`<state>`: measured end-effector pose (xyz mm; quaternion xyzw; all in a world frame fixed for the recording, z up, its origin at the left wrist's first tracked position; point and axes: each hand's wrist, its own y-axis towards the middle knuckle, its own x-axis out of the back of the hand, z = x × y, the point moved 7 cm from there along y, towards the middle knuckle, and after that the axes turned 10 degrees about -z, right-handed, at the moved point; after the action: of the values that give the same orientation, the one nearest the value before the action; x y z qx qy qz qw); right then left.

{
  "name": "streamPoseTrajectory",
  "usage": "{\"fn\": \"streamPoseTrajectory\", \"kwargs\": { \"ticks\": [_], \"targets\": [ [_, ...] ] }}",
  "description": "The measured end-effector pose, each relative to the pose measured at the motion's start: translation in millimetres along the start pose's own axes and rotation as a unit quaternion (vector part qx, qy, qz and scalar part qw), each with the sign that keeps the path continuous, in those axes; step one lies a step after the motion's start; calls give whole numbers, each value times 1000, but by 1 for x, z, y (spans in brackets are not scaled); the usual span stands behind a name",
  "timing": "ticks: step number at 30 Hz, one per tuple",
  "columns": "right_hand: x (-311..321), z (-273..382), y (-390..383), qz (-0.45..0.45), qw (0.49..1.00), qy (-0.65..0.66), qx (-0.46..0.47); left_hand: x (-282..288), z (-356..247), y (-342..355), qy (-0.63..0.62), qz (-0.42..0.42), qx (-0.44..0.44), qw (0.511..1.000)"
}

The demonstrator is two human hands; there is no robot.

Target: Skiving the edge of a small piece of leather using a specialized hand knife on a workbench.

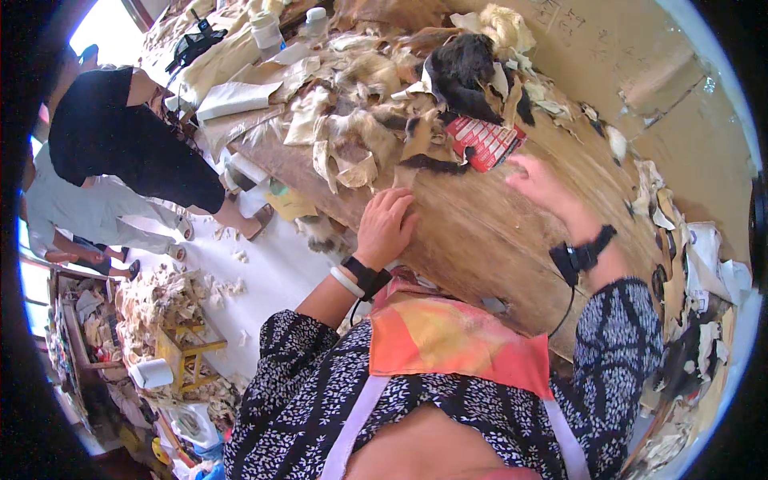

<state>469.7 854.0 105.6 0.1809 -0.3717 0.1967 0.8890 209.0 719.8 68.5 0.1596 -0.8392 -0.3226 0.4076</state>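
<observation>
My left hand [387, 228] rests on the left edge of a wooden board [472, 228], its fingers loosely bent with nothing seen in them. Just past its fingertips lie a tan hide scrap [405, 175] and a narrow dark fur strip [434, 165]. My right hand [542, 186] is over the board further right, slightly blurred, with fingers loosely curled and no object visible in them. Beyond those fingers lies a red printed card [486, 142], partly covered by fur scraps. A black fur piece [462, 76] sits behind the card.
Mixed fur and hide scraps [360, 136] heap across the far board, with plastic containers [266, 34] behind. Cardboard [616, 64] borders the right. At left stand people, one in black clothes [120, 136]. A yellow stool [188, 356] stands among scraps on the white floor [248, 288].
</observation>
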Motion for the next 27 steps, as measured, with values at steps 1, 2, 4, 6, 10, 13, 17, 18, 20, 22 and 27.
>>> {"fn": "streamPoseTrajectory", "kwargs": {
  "ticks": [1, 2, 4, 6, 10, 13, 17, 18, 20, 22, 27],
  "targets": [
    [-2, 7, 19, 2, 1000, 1, 0, 1, 2, 0, 1, 0, 2, 1000],
    [-8, 11, 37, 4, 998, 42, -51, 3, 3, 1, -3, -7, -4, 1000],
    [-16, -13, 70, 1, 991, 83, -106, 3, 2, 2, -11, -11, -15, 1000],
    [-22, -71, 102, -97, 991, 46, -84, 2, 1, 4, -26, 4, 2, 1000],
    [-35, -87, 145, -132, 987, 42, -85, 7, 0, 4, -33, -10, -12, 999],
    [-29, -85, 156, -256, 964, 32, -67, 6, -1, 3, -46, 8, -2, 999],
    [-15, -56, 158, -244, 965, -48, -77, 8, -4, 4, -59, 1, -11, 998],
    [-10, -51, 157, -241, 966, -46, -80, 9, -5, 3, -59, 2, -11, 998],
    [-14, -52, 155, -160, 979, 15, -129, 11, -10, 4, -56, -2, -17, 998],
    [-9, -28, 136, -177, 967, 156, -99, 11, -11, 4, -54, -10, -21, 998],
    [45, 34, 56, -151, 937, 288, -129, 21, -14, 7, -60, -7, -19, 998]
  ]
}}
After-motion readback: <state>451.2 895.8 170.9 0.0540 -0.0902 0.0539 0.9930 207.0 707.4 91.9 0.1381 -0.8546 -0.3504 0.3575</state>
